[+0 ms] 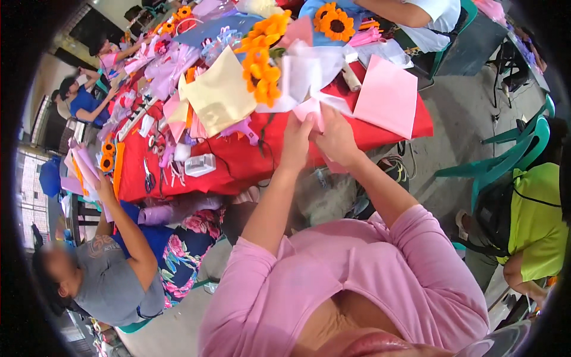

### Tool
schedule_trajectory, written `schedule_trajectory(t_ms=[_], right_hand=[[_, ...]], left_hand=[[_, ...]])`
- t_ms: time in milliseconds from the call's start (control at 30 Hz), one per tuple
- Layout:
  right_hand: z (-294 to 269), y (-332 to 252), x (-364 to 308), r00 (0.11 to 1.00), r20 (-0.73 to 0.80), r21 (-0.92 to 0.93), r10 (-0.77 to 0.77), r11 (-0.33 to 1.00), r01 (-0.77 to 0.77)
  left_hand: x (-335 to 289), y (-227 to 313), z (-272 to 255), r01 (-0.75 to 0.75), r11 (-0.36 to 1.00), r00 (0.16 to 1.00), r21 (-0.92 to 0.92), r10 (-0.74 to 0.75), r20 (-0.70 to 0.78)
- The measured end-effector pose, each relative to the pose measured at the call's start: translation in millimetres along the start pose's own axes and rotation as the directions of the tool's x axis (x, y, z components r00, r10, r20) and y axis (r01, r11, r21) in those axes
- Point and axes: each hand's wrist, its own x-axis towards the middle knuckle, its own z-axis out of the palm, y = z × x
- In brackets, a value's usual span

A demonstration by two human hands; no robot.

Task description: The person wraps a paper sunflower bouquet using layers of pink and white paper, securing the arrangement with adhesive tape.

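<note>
My left hand [295, 141] and my right hand [337, 140] are close together over the table's near edge. Both are closed on the gathered lower end of a flower bouquet wrapper [310, 68] in white and pink paper. A pink piece of it hangs below my right hand. Fuzzy orange flowers [262, 71] stand at the wrapper's left side; whether they are fixed inside it I cannot tell. A cream paper sheet [220, 95] lies left of the flowers, and a flat pink paper sheet [386, 95] lies right of my hands.
The red-covered table [238, 157] carries a purple-pink glue gun [242, 130], scissors [148, 177], a clear plastic box [200, 165] and another sunflower [338, 27]. A seated person [119, 268] works at left, others farther off. Green chairs [499, 160] stand at right.
</note>
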Motion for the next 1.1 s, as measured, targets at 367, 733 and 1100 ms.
schedule_trajectory(t_ms=[367, 733, 1100], right_hand=[[10, -29, 11, 0.893, -0.212, -0.277, -0.397, 0.901, 0.334], [16, 5, -2, 0.914, -0.306, 0.183, -0.268, 0.925, 0.333], [13, 29, -9, 0.987, -0.132, 0.232, 0.092, 0.971, -0.059]], left_hand=[[0, 40, -22, -0.207, 0.948, 0.978, 0.241, 0.196, 0.072], [-15, 42, 10, -0.210, 0.876, 0.973, 0.434, 0.232, 0.002], [9, 10, 16, -0.043, 0.564, 0.974, 0.825, 0.207, -0.090]])
